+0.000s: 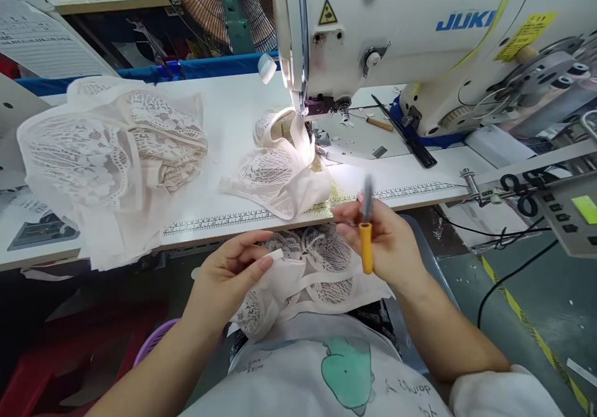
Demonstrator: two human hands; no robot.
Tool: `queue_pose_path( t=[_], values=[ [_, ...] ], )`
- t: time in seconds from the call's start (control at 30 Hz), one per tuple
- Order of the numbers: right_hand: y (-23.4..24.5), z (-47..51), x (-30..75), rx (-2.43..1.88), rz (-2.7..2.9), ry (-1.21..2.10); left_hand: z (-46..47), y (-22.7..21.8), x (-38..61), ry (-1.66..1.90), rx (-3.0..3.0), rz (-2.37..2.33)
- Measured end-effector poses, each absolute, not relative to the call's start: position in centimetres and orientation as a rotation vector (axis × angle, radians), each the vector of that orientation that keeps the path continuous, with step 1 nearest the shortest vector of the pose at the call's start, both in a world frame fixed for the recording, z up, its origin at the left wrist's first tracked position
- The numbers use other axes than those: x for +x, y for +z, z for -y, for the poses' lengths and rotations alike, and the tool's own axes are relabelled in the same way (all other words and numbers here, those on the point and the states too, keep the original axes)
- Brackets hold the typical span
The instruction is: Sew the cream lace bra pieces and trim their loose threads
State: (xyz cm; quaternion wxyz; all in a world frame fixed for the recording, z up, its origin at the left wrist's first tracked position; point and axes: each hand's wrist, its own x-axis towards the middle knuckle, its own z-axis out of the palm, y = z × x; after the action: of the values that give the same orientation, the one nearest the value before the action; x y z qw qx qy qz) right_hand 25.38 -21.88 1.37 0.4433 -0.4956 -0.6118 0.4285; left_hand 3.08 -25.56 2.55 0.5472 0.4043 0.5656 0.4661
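My left hand (228, 274) is closed, pinching a white fabric band (276, 255) between thumb and fingers. The band's join to the cream lace bra (329, 289) on my lap is unclear. Over that bra, my right hand (394, 240) is closed around a small yellow-handled tool (366, 249). Its grey blade points up and is blurred, so its exact kind cannot be made out. On the table ahead, another lace bra (270, 171) lies partly under the lit needle area of the sewing machine (373, 38).
A pile of lace bras (79, 156) covers the table's left side. Black tweezers (410, 137) and a wooden-handled tool (379, 123) lie by the machine. A printed ruler (224, 222) runs along the front edge. A fan (236, 13) stands behind; a control panel (571, 209) juts in at right.
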Motion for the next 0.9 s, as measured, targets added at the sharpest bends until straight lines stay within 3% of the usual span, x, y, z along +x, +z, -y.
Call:
queue_pose_path(
  t=[0.27, 0.5, 0.73, 0.9],
  values=[
    [3.2, 20.4, 22.7, -1.064, 1.740, 1.705, 25.8, 2.5, 4.1, 1.054, 1.201, -1.354],
    [3.1, 19.0, 21.4, -0.986, 1.908, 1.514, 25.2, 2.7, 3.6, 0.979, 1.152, -1.382],
    [3.0, 18.5, 21.5, -0.603, 2.121, 1.376, 24.1, 3.6, 2.2, 0.705, 1.261, -1.363],
    [3.1, 19.4, 21.5, -0.769, 1.937, 1.491, 24.4, 4.4, 1.6, 0.786, 1.354, -1.460]
  ],
)
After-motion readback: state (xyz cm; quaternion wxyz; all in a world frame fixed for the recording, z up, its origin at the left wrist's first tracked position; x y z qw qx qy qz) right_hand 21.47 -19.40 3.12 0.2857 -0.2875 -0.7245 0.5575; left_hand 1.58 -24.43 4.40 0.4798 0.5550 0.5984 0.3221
